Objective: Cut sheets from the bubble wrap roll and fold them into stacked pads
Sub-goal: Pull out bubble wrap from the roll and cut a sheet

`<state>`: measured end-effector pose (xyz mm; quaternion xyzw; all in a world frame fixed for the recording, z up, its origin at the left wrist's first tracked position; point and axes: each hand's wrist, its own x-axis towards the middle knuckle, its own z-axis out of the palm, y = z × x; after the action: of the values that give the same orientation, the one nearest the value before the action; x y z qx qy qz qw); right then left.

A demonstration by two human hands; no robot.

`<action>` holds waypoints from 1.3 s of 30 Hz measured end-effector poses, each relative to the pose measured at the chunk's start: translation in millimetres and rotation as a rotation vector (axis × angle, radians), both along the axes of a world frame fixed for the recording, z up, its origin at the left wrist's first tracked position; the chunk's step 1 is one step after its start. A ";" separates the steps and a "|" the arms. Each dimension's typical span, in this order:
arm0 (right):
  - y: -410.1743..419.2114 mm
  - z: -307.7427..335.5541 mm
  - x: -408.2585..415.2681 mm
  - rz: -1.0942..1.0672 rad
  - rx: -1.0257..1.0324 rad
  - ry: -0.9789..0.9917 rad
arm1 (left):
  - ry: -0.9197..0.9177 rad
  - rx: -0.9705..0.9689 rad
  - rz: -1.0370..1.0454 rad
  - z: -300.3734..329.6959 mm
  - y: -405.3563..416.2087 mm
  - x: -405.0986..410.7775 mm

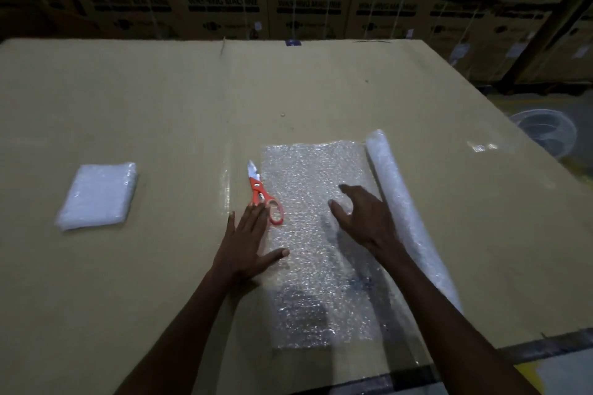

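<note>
Left hand (247, 244) flat on bench (128, 99), fingers (253, 218) straight and spread, holding nothing; thumb tip on left edge of bubble wrap sheet (308, 234). Orange scissors (264, 194) just beyond left fingertips, handle loop touching them, blades pointing away. Right hand (365, 218) over sheet, fingers loosely curved, apart, gripping nothing. Bubble wrap roll (404, 208) just right of right hand, running along sheet's right edge. Folded pad (98, 196) well left of left fingers. Stacked cartons (305, 6) behind bench.
</note>
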<state>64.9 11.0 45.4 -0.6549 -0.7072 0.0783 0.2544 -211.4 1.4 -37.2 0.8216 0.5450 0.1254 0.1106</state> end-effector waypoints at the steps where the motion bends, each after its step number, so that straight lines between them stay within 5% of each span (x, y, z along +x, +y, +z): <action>1: 3.9 -1.4 -17.5 0.023 -0.054 0.034 | 0.011 -0.014 0.035 -3.0 -2.5 -10.8; 7: 20.2 -15.7 -107.7 0.163 -0.240 -0.005 | 0.056 -0.105 0.129 -12.4 -3.0 -52.9; 14: 39.8 -23.4 -160.4 0.010 -0.365 -0.170 | 0.069 -0.151 0.114 -9.8 -1.8 -54.9; 18: 53.7 -18.9 -170.0 -0.091 -0.439 -0.052 | 0.071 -0.171 0.111 -8.7 -0.9 -55.6; 21: 59.9 -17.6 -161.9 -0.206 -0.471 0.296 | 0.054 -0.157 0.106 -9.4 -1.3 -56.0; 25: 43.3 1.8 -148.4 -0.297 -0.608 1.190 | 0.050 -0.150 0.093 -7.2 -3.6 -56.7; 30: -0.6 19.3 -126.7 -0.232 -0.652 1.826 | 0.043 -0.152 0.093 -5.7 -3.3 -56.5; 39: -85.2 15.6 -86.5 -0.098 -0.458 2.131 | -0.015 -0.130 0.073 -0.4 -27.1 -34.3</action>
<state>-21.7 -74.3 61.0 -0.3102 -0.0655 0.7251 0.6113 -245.7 -25.7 -37.6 0.7912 0.5809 0.0998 0.1630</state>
